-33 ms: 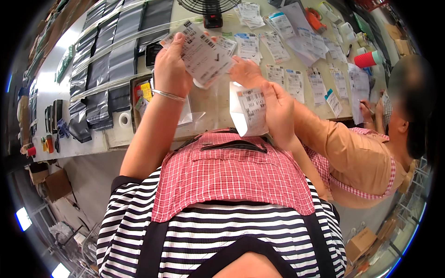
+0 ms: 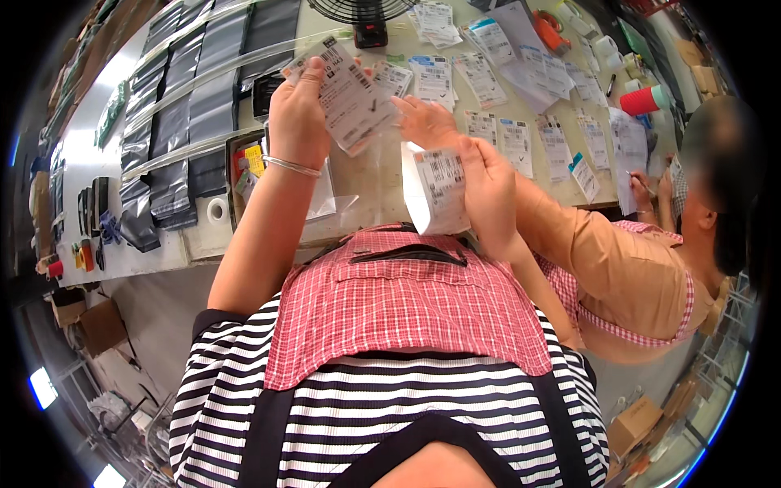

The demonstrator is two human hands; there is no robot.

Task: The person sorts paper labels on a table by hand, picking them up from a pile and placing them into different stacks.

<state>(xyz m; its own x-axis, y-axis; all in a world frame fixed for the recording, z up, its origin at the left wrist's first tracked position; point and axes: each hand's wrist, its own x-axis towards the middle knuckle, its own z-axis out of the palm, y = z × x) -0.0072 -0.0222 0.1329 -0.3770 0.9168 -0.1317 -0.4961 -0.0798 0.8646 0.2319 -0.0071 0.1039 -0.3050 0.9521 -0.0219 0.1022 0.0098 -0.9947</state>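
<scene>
Nearest the camera, a pink checked garment (image 2: 407, 317) lay against the person's striped top. Just above it, at about two o'clock from the garment's collar, the right hand (image 2: 488, 191) was clenched on a white label backing sheet (image 2: 435, 191), which hung curled and upright from the fingers. At eleven o'clock from that sheet, the left hand (image 2: 297, 118), with a thin bracelet on the wrist, gripped a tilted shipping label (image 2: 350, 93) between thumb and fingers. A co-worker's hand (image 2: 423, 122) in an orange sleeve reached in between the two, just beyond the backing sheet, and crossed in front of the table edge there.

At nine o'clock from the left wrist, a dark tray (image 2: 240, 183) on the pale table (image 2: 374, 175) held small yellow and red items, too small to tell apart.

Against the earlier picture nothing had shifted: both hands held the same sheets in the same places.

Farther off, rows of printed labels (image 2: 521, 138) lay flat at one o'clock, grey mailer bags (image 2: 175, 130) were stacked at ten o'clock, a red cup (image 2: 643, 102) stood toward two o'clock, and a fan (image 2: 358, 12) stood at twelve o'clock.
</scene>
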